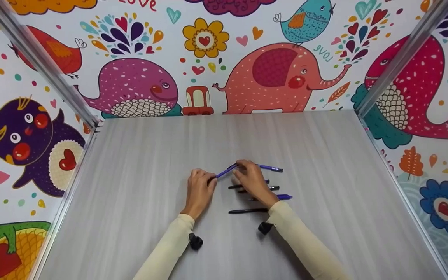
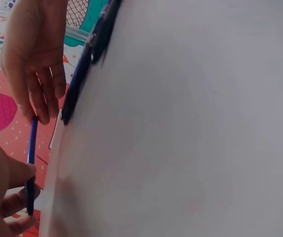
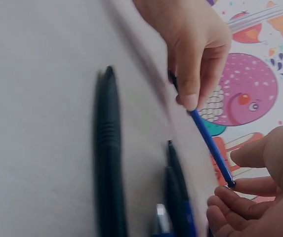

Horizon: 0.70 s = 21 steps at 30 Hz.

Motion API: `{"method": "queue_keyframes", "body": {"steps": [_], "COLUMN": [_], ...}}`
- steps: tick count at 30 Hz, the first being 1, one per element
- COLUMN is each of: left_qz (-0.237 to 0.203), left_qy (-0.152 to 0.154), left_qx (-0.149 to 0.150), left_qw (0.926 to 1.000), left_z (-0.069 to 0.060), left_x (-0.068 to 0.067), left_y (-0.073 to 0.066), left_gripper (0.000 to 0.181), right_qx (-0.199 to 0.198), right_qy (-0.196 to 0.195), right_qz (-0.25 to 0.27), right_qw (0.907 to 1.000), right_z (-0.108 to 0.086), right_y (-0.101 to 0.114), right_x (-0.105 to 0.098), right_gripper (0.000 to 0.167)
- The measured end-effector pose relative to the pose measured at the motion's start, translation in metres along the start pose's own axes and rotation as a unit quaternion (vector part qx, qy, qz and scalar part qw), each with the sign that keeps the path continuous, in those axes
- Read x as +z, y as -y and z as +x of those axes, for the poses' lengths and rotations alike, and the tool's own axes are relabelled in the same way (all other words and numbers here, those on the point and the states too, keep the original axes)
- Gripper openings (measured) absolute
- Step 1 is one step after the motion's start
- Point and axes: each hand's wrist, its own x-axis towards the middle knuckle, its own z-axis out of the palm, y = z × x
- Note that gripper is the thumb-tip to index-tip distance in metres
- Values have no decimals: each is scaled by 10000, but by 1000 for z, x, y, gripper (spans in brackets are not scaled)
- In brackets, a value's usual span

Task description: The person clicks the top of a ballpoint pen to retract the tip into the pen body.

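Observation:
My left hand (image 1: 200, 190) pinches a slim blue pen (image 1: 226, 171) by its dark end, holding it above the table. At the pen's other end is my right hand (image 1: 252, 181). In the right wrist view that end touches the right fingertips (image 3: 225, 192), with the thumb apart from it. The left wrist view shows the right fingers fairly straight. Beneath and beside the right hand lie another blue pen (image 1: 270, 168), a black pen (image 1: 236, 186), a black-ended pen (image 1: 274, 188), a purple-ended pen (image 1: 285, 196) and, nearest me, a black pen (image 1: 243, 211). The right hand partly hides several.
The pens lie roughly side by side on a grey wood-grain table (image 1: 138, 155). Metal frame posts (image 1: 387, 74) and cartoon-printed walls (image 1: 204, 77) border its back and sides. A small black device is on each sleeve near the wrist.

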Motion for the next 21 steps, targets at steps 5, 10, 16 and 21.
{"method": "queue_keyframes", "body": {"steps": [5, 10, 16, 21], "left_qz": [-387, -647, -975, -1314], "left_qy": [-194, -86, 269, 516], "left_qx": [203, 164, -107, -236], "left_qw": [9989, 9977, 9948, 9897], "left_z": [1, 2, 2, 1], "left_x": [7, 9, 7, 9], "left_y": [-8, -25, -50, -64], "left_gripper": [6, 6, 8, 9], "right_qx": [-123, -336, -784, -1123], "right_qy": [-389, -1012, -1580, -1672], "right_qz": [377, 548, 467, 654], "right_qw": [9985, 9928, 9832, 9773], "right_z": [-6, -13, -20, -27], "right_y": [7, 8, 6, 8], "right_x": [-10, -19, -30, -41], "right_gripper": [33, 23, 20, 19]}}
